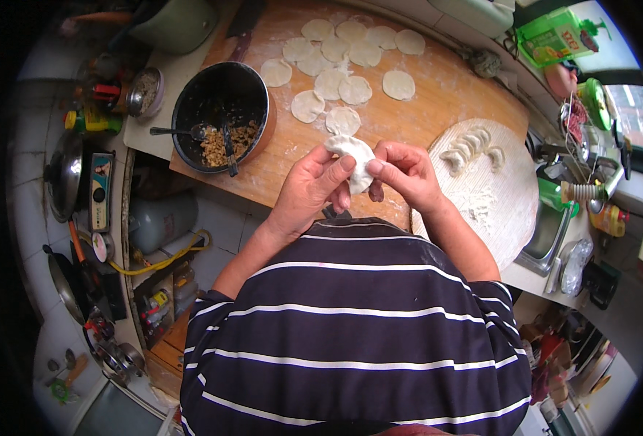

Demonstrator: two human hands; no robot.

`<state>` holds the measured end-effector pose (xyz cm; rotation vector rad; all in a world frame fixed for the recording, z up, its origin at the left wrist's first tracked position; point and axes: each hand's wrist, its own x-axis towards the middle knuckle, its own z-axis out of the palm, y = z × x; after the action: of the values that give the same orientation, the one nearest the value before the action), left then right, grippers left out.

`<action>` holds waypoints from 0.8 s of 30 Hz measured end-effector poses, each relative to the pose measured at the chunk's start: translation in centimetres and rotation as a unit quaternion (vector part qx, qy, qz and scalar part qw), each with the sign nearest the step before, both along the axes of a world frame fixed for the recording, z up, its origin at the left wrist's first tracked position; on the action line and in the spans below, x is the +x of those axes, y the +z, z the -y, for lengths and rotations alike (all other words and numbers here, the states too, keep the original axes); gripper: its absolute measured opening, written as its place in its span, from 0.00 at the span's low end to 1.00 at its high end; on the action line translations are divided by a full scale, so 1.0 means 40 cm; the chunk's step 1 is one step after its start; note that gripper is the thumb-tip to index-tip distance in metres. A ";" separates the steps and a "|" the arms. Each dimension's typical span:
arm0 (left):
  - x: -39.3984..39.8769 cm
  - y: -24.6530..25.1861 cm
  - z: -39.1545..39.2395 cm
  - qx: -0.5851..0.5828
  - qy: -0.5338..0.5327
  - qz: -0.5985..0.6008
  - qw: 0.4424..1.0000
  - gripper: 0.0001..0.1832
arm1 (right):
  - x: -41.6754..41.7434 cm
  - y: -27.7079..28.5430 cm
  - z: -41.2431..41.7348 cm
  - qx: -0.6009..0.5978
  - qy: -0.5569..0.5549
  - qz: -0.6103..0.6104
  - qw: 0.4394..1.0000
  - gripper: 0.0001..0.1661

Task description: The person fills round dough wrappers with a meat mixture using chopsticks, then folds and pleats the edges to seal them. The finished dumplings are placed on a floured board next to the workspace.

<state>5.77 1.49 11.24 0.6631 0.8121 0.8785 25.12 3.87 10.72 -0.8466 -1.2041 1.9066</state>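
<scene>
A folded dumpling (353, 158) with a pleated edge is held up in front of my chest. My left hand (321, 177) grips one side of it, thumb on its face. On the other side my right hand (403, 171) pinches the edge between thumb and fingers. Just beyond lie several round dough wrappers (329, 84), some overlapping, on a floured wooden board (430, 111). To the left, a dark pot (182, 103) holds chopped filling (245, 139) and two utensils. Several finished dumplings (468, 147) rest on a round, flour-dusted tray (509, 191) at the right.
A knife (240, 46) lies at the board's far left. A steel sink (539, 245) adjoins the tray's right side. Left stand a stove (101, 191), a lidded pan (65, 174) and a small bowl (149, 92). A yellow hose (163, 264) hangs below, near a gas cylinder (163, 220).
</scene>
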 end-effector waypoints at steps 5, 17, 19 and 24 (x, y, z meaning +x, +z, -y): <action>-0.004 0.002 -0.001 0.001 0.002 -0.015 1.000 0.19 | -0.001 -0.001 0.001 -0.002 -0.012 0.001 1.000 0.14; 0.003 0.006 0.002 0.003 0.037 -0.018 0.999 0.18 | 0.007 -0.013 -0.001 0.012 0.004 0.029 0.999 0.13; 0.003 0.006 0.002 0.000 0.040 -0.022 0.999 0.18 | 0.006 -0.013 0.000 0.029 0.004 0.042 0.999 0.13; -0.002 0.007 0.002 0.000 0.042 -0.031 0.999 0.19 | 0.013 -0.009 -0.005 0.073 0.012 0.083 0.994 0.14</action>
<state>5.68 1.41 11.53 0.6627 0.8999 0.9389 25.62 4.07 10.37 -0.9288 -1.4401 1.7704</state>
